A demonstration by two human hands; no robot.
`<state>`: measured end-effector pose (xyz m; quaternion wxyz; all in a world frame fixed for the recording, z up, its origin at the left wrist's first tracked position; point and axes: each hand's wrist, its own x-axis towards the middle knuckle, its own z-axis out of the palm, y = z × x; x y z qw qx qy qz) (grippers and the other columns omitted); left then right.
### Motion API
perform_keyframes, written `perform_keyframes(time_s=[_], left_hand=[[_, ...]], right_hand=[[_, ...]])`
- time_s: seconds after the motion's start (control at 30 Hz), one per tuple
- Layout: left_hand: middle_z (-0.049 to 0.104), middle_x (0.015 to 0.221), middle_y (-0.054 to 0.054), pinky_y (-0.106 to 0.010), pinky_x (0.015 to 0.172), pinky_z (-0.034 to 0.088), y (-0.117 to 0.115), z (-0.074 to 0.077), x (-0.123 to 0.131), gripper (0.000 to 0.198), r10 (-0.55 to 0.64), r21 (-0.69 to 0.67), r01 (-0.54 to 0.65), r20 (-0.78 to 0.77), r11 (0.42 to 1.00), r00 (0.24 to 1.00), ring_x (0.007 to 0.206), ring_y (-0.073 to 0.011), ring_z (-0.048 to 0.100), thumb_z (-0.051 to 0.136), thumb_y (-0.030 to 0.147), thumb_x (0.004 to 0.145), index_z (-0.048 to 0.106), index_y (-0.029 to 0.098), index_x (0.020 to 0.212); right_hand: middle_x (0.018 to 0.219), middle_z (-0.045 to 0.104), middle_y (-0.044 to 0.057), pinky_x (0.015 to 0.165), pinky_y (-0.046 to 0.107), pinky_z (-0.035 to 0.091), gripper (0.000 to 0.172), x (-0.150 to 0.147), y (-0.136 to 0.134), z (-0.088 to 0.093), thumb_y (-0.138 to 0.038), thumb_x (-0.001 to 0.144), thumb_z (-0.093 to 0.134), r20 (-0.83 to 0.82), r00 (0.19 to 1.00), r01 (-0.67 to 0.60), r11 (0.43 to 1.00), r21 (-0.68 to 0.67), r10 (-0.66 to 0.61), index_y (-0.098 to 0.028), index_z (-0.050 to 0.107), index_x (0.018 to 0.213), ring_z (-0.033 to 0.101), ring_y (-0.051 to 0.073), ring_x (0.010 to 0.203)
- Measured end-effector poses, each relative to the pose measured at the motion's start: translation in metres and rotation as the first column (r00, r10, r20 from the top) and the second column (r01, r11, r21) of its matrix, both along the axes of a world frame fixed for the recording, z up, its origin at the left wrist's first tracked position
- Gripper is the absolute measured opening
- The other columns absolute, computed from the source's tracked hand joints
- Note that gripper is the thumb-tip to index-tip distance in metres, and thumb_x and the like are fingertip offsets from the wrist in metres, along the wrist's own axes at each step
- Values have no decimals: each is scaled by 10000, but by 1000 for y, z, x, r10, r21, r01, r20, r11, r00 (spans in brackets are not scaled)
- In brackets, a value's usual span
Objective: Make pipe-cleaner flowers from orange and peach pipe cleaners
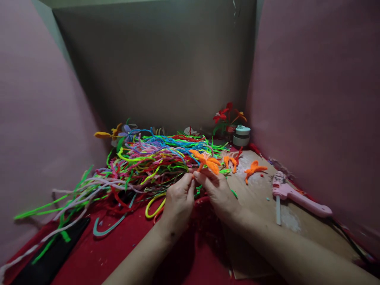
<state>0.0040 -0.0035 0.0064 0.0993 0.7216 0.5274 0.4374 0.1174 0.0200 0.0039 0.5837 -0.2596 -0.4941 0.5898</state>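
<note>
An orange pipe-cleaner flower [205, 159] with pale stamens is held up in front of me, its petals spread. My left hand [181, 196] pinches the lower end of its stem. Around the stem just under the petals, my right hand [218, 194] is closed, fingertips touching those of the left. Behind both hands lies a big heap of pipe cleaners [154, 154] in many colours. Just to the right of the flower are a looped orange pipe-cleaner piece [230, 163] and another orange petal piece [254, 170], both lying loose.
A pink glue gun [299, 198] lies on a brown board [252, 237] at right. Behind stand a pale round container [241, 136] and red flowers [221, 115]. A black flat item [53, 253] rests on the red cloth [118, 257] at left. Walls rise at both sides.
</note>
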Motion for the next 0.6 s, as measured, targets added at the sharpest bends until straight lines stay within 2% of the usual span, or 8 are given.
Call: perform_keyframes(time_s=[0.13,0.3,0.4,0.47,0.6], left_hand=[[517,687,21,-196,581,350,0,4,-1,173,-73,-146,121,295,982,953,612,-93,422,461,268,872,597,170,826],[343,521,66,-186,437,217,-1,15,0,255,-58,-287,296,621,911,782,473,-57,255,601,380,788,573,151,679],[321,484,74,-186,412,174,-2,19,-1,329,-35,-332,384,716,862,697,437,-43,230,637,406,762,512,148,601],[350,475,68,-184,407,174,-2,19,-3,356,-23,-349,429,754,833,657,420,-36,250,640,399,766,472,148,576],[378,487,73,-160,404,154,-1,17,-7,245,4,-355,550,843,756,538,401,-18,242,632,344,789,529,143,692]], right_hand=[[866,700,3,904,349,427,205,0,2,3,-380,742,657,39,998,-41,997,61,39,-249,728,884,611,200,891],[905,699,19,897,362,438,219,4,5,6,-349,761,634,92,994,-67,992,104,57,-225,728,915,605,196,885],[895,693,17,886,343,436,199,6,7,3,-307,768,623,113,992,-74,991,115,61,-224,733,912,598,187,892],[848,687,19,838,337,452,216,6,9,0,-318,773,622,82,989,-130,988,84,123,-216,729,931,603,176,832],[767,665,20,740,300,461,223,7,11,-5,-337,770,647,-26,971,-237,971,13,237,-198,726,925,588,148,731]])
